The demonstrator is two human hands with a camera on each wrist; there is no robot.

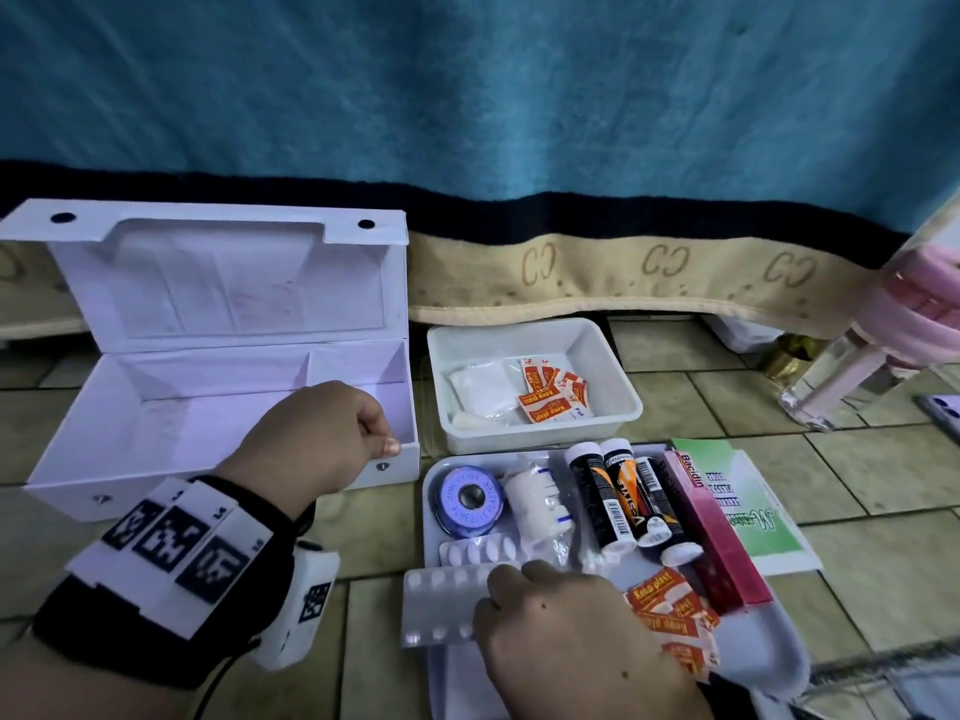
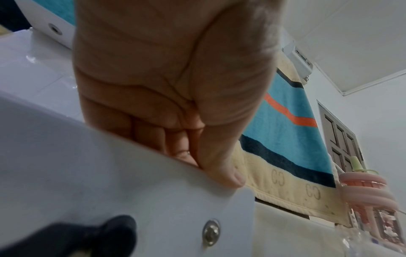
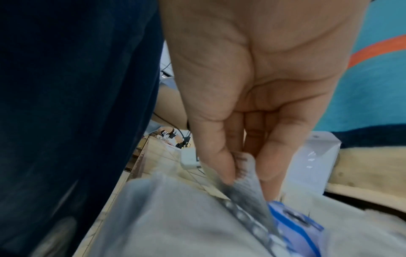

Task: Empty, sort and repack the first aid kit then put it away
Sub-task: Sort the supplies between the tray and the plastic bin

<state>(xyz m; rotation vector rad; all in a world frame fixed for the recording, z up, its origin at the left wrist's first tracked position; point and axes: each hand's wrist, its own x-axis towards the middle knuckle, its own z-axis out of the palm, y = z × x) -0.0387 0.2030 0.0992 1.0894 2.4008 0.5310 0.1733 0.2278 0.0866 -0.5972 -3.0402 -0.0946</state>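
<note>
On the tiled floor (image 1: 857,491), below a hanging blue towel (image 1: 519,96), the white first aid box (image 1: 218,407) is standing open and empty, its lid (image 1: 223,272) leaning back upright. Just to its right a deep white tub (image 1: 613,402) is holding plasters and gauze, and nearer the person a flat white tray (image 1: 769,652) is carrying a blue tape roll (image 1: 470,498), a bandage roll (image 1: 535,504), three dark tablet tubes (image 1: 621,498), a pink Bacidin carton (image 1: 719,532) and loose plasters (image 1: 670,615). The left hand (image 1: 322,439) is gripping the box's front rim near its right corner, fingers curled inside and thumb outside. The right hand (image 1: 561,631) is pinching one end of a silver blister strip (image 1: 441,608) between thumb and fingers, above the tray's left edge.
</note>
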